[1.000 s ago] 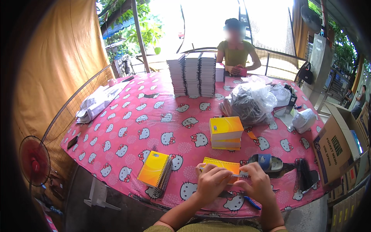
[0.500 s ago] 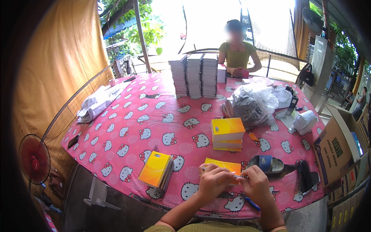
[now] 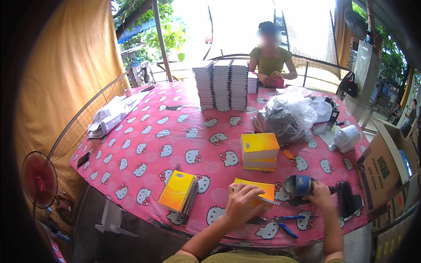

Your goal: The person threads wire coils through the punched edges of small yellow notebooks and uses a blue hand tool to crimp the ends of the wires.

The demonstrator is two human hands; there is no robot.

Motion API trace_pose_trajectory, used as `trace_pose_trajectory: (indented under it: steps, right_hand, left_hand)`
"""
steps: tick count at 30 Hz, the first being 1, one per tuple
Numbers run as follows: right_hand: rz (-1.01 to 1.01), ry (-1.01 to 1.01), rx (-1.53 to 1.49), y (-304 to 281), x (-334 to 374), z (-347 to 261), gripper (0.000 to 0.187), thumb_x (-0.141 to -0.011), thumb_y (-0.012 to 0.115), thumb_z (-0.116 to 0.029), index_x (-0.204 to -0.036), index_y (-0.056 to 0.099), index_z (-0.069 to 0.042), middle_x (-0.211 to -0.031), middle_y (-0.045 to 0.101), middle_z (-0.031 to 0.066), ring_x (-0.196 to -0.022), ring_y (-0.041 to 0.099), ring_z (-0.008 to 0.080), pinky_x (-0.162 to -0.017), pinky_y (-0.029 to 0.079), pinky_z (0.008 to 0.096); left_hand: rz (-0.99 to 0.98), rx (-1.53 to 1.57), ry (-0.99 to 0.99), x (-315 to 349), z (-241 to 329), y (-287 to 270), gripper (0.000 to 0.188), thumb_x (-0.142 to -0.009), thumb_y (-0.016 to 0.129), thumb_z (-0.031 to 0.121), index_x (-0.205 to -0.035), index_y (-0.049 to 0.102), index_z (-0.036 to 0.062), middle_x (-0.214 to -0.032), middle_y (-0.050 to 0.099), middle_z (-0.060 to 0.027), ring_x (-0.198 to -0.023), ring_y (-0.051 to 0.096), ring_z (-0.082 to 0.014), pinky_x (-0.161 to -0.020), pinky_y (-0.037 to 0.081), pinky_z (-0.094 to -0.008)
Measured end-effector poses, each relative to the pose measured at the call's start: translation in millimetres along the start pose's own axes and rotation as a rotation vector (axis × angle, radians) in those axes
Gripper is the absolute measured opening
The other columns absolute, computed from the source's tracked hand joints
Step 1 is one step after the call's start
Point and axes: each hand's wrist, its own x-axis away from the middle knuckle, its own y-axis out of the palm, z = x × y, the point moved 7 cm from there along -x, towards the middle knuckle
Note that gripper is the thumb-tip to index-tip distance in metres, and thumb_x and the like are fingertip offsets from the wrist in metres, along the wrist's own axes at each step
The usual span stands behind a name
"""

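One pair of blue-handled pliers (image 3: 288, 231) lies at the near side of the pink tabletop (image 3: 195, 142), handles splayed, in the gap between the two hands. Just beyond and to the left, the left hand (image 3: 242, 202) rests over the near part of a yellow-orange notebook (image 3: 262, 187), fingers bent and apart; whether they pinch it cannot be told. The notebook's long axis runs left to right, its right end slightly nearer, and the left hand is clearly the closer one to it. The right hand (image 3: 320, 196) is off to the right, fingers curled at the right end of a blue-banded cylindrical container (image 3: 299, 185); how firmly they close is hidden. That container lies between notebook and right hand, near the notebook's right end, so the relation that counts seems to be this short sideways gap. Black wire coils (image 3: 344, 199) sit right of the right hand, and a small notebook stack (image 3: 176, 191) lies well left of the left one. Farther off, directly beyond the notebook, stands a yellow-topped stack (image 3: 259, 147).
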Motion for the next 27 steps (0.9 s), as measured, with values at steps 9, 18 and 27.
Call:
trace_pose_trajectory:
  steps: [9, 18, 27]
  right_hand:
    - [0.354, -0.212, -0.445, -32.9, -21.4, -1.1, 0.042, -0.071, 0.075, -0.02, -0.105, 0.058, -0.003, -0.084, 0.066, 0.0122, -0.086, 0.065, 0.0338, -0.085, 0.051, 0.0429]
    - [-0.079, -0.181, -0.727, -53.0, -45.4, -90.4, 0.042, -0.073, 0.078, -0.016, -0.109, 0.06, -0.005, -0.095, 0.065, 0.0094, -0.089, 0.063, 0.0172, -0.08, 0.053, 0.0335]
    - [-0.149, -0.349, -0.893, -58.5, -46.8, -126.2, 0.05, -0.066, 0.081, -0.01, -0.11, 0.058, -0.002, -0.091, 0.067, 0.0072, -0.086, 0.064, 0.0119, -0.077, 0.052, 0.0284]
  left_hand:
    - [-0.034, 0.011, -0.011, 0.1, -11.4, 14.9, 0.034, -0.067, 0.082, 0.028, -0.09, 0.063, 0.0119, -0.086, 0.066, -0.0024, -0.09, 0.06, -0.0222, -0.088, 0.035, -0.0432]
    - [-0.103, 0.106, -0.14, -6.5, -9.9, 14.9, 0.045, -0.063, 0.083, 0.019, -0.102, 0.061, 0.0138, -0.085, 0.067, -0.001, -0.089, 0.061, -0.0222, -0.09, 0.036, -0.0401]
    - [0.054, 0.174, -0.122, -5.7, -24.0, -1.4, 0.052, -0.064, 0.083, 0.007, -0.11, 0.06, 0.009, -0.118, 0.055, -0.0131, -0.11, 0.057, -0.0293, -0.096, 0.048, -0.0418]
